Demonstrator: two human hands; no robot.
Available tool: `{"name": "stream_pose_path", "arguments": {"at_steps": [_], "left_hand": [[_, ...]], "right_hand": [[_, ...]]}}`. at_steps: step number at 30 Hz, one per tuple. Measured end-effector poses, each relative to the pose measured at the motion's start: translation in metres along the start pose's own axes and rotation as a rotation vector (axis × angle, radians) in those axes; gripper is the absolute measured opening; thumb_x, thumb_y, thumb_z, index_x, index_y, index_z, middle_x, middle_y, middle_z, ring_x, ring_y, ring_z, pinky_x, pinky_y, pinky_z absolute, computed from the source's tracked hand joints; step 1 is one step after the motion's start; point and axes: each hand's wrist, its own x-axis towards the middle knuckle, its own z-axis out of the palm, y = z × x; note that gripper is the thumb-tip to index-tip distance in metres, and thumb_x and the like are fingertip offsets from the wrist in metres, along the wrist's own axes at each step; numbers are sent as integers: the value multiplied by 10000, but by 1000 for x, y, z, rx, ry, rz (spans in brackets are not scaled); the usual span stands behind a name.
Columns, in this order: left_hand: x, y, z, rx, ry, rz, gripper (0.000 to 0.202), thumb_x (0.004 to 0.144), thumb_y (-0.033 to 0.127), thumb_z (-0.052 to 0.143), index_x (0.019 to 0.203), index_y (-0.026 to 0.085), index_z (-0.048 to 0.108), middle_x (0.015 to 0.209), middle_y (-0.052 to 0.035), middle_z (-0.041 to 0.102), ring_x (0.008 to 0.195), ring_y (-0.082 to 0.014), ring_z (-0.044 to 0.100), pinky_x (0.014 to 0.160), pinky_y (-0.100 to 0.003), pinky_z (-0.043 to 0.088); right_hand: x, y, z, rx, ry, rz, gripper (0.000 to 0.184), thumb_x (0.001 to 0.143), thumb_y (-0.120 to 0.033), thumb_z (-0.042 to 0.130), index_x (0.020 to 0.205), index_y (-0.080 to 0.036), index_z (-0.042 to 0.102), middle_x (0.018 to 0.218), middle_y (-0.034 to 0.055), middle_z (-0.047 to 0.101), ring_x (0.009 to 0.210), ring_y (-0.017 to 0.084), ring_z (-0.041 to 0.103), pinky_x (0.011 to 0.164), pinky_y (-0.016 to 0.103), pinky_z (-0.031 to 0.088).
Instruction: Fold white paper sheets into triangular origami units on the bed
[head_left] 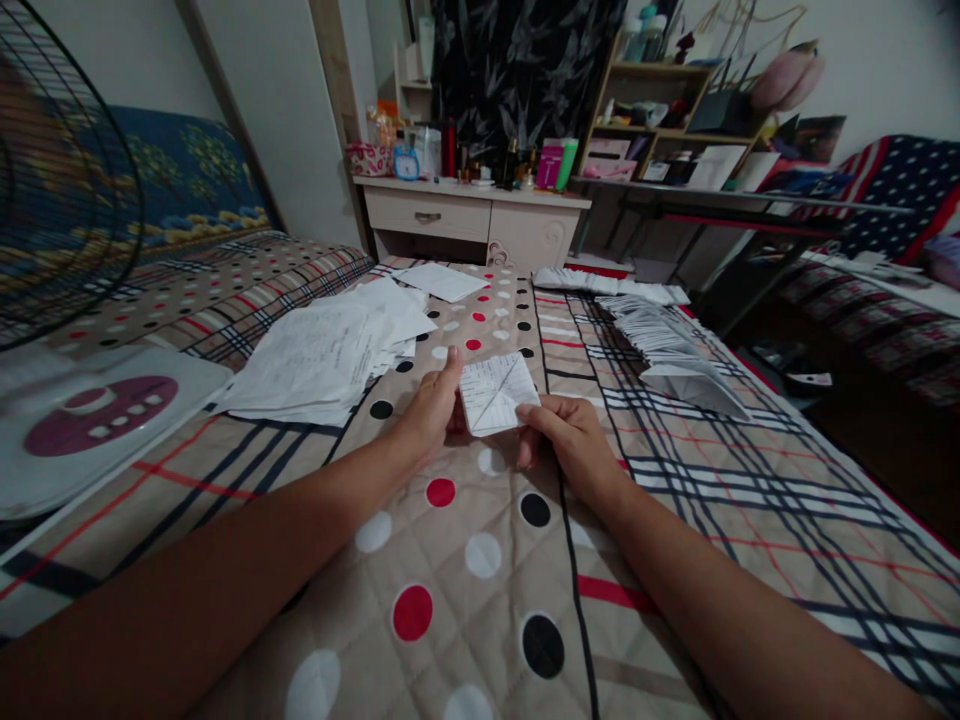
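Between my two hands is a small folded square of lined paper (496, 392) with handwriting and diagonal creases on its face. My left hand (433, 405) grips its left edge, thumb pointing up. At the lower right corner, my right hand (566, 435) pinches it between thumb and fingers. Left of my hands lies a pile of loose written sheets (315, 350). Over to the right stands a row of folded papers (649, 335), packed closely together. A separate white sheet (441, 281) rests beyond the pile.
A quilted bedspread (480, 610) with dots and plaid lies beneath everything. At the left edge are a fan cage (67, 170) and a white item with a purple oval (105, 415). A dresser (450, 215) stands at the far end, beside a shelf unit (660, 130).
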Motion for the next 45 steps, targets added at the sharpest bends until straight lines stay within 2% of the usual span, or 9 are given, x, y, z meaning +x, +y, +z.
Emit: {"name": "stream_pose_path", "arguments": {"at_steps": [3, 6, 12, 17, 19, 24, 29, 35, 45], "left_hand": [[-1, 6, -3, 82, -167, -63, 782, 793, 806, 333, 767, 108, 683, 616, -98, 660, 489, -161, 595, 447, -248, 393], [-5, 9, -4, 226, -292, 3, 559, 729, 670, 630, 766, 113, 671, 669, -78, 680, 502, -118, 588, 440, -201, 357], [-6, 8, -4, 194, -300, -35, 346, 784, 435, 657, 656, 133, 549, 545, -6, 577, 415, -60, 471, 403, -172, 289], [-9, 13, -5, 12, -525, -128, 301, 739, 345, 664, 634, 169, 444, 445, 80, 361, 356, -43, 354, 364, -159, 235], [-12, 16, -4, -16, -628, -199, 292, 725, 334, 657, 617, 174, 438, 431, 92, 314, 343, -34, 282, 356, -160, 257], [-18, 19, -3, 24, -690, -297, 322, 791, 372, 604, 591, 187, 432, 410, 99, 270, 325, -32, 172, 317, -164, 222], [-15, 16, 1, 44, -565, -309, 335, 793, 298, 606, 553, 185, 403, 408, 86, 277, 328, -34, 240, 344, -167, 194], [-2, 12, -1, -38, -62, -24, 364, 855, 499, 542, 789, 148, 611, 629, -19, 592, 494, -88, 528, 412, -178, 312], [11, 2, -10, 315, -156, 180, 409, 577, 231, 837, 946, 124, 698, 821, -52, 727, 688, -138, 659, 658, -255, 511]], "right_hand": [[3, 1, -3, -1, 95, -37, 322, 826, -347, 600, 569, -153, 599, 444, 17, 614, 379, 88, 489, 428, 191, 360], [5, 2, -5, -15, 180, -79, 317, 828, -335, 605, 568, -152, 596, 457, 18, 616, 395, 92, 494, 446, 200, 373], [4, 5, -7, 46, 110, -176, 469, 909, -506, 488, 647, -150, 647, 515, 43, 635, 461, 122, 536, 505, 239, 418], [10, 6, -10, 161, 91, -256, 333, 811, -442, 671, 1061, -221, 660, 1070, 59, 688, 766, 144, 634, 588, 236, 469], [11, 6, -9, 145, 50, -291, 513, 693, -335, 796, 1168, -269, 614, 1259, 47, 609, 958, 169, 620, 702, 250, 500], [11, 5, -7, 178, 60, -285, 416, 644, -250, 823, 1022, -258, 648, 936, 1, 695, 858, 164, 637, 763, 284, 508], [13, 4, -13, 127, 308, -235, 190, 701, -316, 763, 798, -194, 654, 706, -16, 655, 545, 95, 525, 539, 221, 449], [18, 5, -21, 112, 278, -101, 303, 646, -333, 797, 849, -148, 670, 596, -21, 633, 454, 72, 493, 431, 187, 384], [24, 14, -21, -169, 161, -66, 260, 662, -351, 750, 764, -157, 610, 578, -9, 632, 491, 113, 540, 451, 208, 381]]}}
